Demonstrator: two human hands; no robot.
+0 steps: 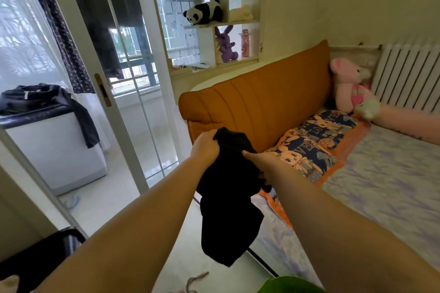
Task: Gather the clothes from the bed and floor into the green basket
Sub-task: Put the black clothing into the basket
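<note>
A black garment [228,197] hangs in the air between my two outstretched arms, over the gap between the bed [385,181] and the floor. My left hand [206,147] grips its top left edge in a fist. My right hand [258,162] pinches its right side, thumb on the cloth. The cloth's lower end dangles freely. A curved green edge, the green basket [290,285], peeks in at the bottom of the frame, mostly cut off. A small pinkish piece of cloth [190,284] lies on the floor at the bottom centre.
An orange headboard [257,100], a patterned pillow [316,140] and a pink plush toy [352,88] sit at the bed's head. A radiator [409,74] lines the right wall. Dark clothes [42,100] lie on a white appliance beyond the sliding glass door [133,102]. A dark object [35,259] stands bottom left.
</note>
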